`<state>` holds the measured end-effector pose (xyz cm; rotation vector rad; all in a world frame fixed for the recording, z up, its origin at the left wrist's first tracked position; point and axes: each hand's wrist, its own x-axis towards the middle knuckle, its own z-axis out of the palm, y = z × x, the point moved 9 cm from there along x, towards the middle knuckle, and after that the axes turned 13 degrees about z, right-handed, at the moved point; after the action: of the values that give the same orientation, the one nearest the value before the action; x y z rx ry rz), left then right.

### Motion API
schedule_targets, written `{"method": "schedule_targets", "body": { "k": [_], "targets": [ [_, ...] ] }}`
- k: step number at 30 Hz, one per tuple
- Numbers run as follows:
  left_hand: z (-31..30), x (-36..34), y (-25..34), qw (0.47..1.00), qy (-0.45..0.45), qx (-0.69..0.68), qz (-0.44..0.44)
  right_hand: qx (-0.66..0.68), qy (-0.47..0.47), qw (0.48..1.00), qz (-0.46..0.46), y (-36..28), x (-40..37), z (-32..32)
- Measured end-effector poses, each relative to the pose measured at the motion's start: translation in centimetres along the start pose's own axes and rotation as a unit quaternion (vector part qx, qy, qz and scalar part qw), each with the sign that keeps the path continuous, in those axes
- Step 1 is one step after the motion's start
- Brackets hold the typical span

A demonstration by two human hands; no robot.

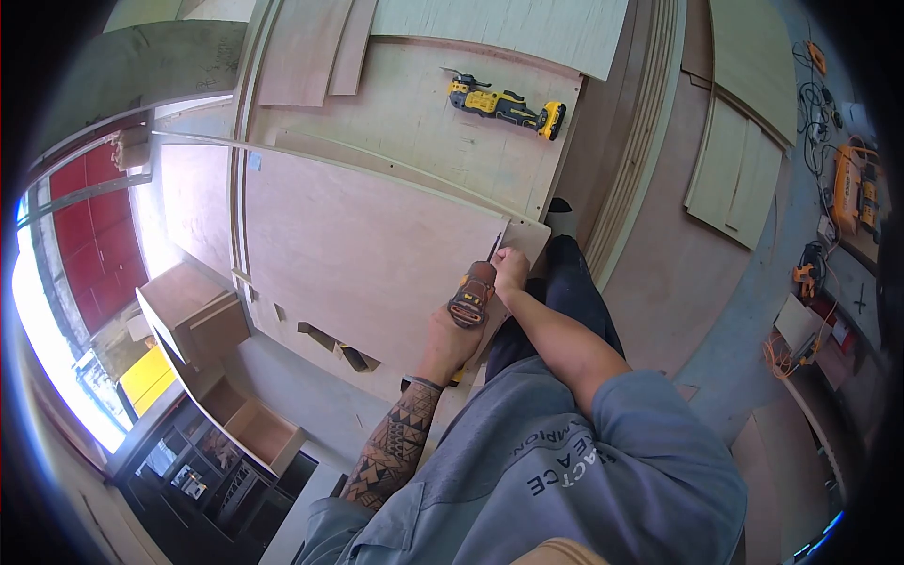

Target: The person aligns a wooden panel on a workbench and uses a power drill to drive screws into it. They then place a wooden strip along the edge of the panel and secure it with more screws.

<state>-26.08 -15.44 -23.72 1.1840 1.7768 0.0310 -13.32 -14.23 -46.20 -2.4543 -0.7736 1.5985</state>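
One long edge of the panel [367, 254] meets a corner beside the drill [471, 297], and its wide face extends left of the tool. The drill, red-brown and worn, is at the panel's right end, bit [494, 245] toward that corner, the left hand [452, 344] wrapped around it and the right hand [509, 269] curled beside the bit, its grip unclear. Beyond lies a board [377, 113] bearing a yellow-black multi-tool [504, 105]; a drawer [266, 431] stands lower left.
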Motion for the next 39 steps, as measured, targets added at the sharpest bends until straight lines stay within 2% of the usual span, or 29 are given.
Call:
{"method": "schedule_targets", "body": {
  "k": [5,9,19,23,24,26,29,31,32,34,36,37,38,39],
  "targets": [
    [0.2,0.5,-0.4,1.0,0.007,0.021,-0.004,-0.013,0.0,1.0,0.003,-0.3,-0.1,-0.4],
    [0.2,0.5,0.3,1.0,0.012,-0.025,-0.014,-0.04,-0.012,0.999,-0.013,-0.6,-0.2,-0.6],
    [1.2,1.3,0.7,0.998,0.038,-0.051,0.019,0.035,-0.044,0.996,0.064,2.1,2.1,1.2],
    [2.1,1.6,-0.2,0.999,0.016,-0.034,-0.003,0.025,-0.028,0.995,0.092,1.3,1.1,0.0],
    [1.9,1.9,-0.3,0.998,0.043,-0.035,0.016,0.022,-0.027,0.995,0.091,1.1,1.1,-0.2],
    [2.1,1.8,-0.9,0.996,0.074,-0.041,0.032,-0.046,-0.002,0.999,0.027,-0.2,0.6,-0.6],
    [1.1,1.4,-1.2,0.986,0.122,-0.104,0.041,-0.085,0.0,0.996,0.019,-1.1,0.2,-1.0],
    [2.5,0.1,-3.4,0.938,0.034,-0.326,-0.11,-0.095,-0.009,0.995,0.016,-0.7,0.7,-0.3],
    [2.5,-0.4,-4.7,0.936,0.039,-0.333,-0.107,-0.098,-0.013,0.995,0.021,-0.4,1.2,-0.2],
    [1.4,-1.8,-7.9,0.907,0.154,-0.389,-0.052,-0.103,-0.006,0.995,0.01,-0.5,1.3,-0.4],
    [-1.1,-5.0,-10.9,0.908,0.293,-0.294,-0.06,-0.116,-0.008,0.993,-0.009,-0.6,0.9,-0.3],
    [-0.8,-6.3,-14.1,0.92,0.27,-0.246,-0.142,-0.129,0.007,0.991,-0.041,-1.0,0.8,-0.6],
    [-0.7,-7.0,-16.3,0.91,0.289,-0.257,-0.15,-0.142,0.017,0.987,-0.079,-1.8,0.6,-0.8],
    [-2.0,-7.4,-17.3,0.908,0.338,-0.229,-0.088,-0.156,0.014,0.983,-0.091,-1.9,0.9,-0.6]
  ]
}}
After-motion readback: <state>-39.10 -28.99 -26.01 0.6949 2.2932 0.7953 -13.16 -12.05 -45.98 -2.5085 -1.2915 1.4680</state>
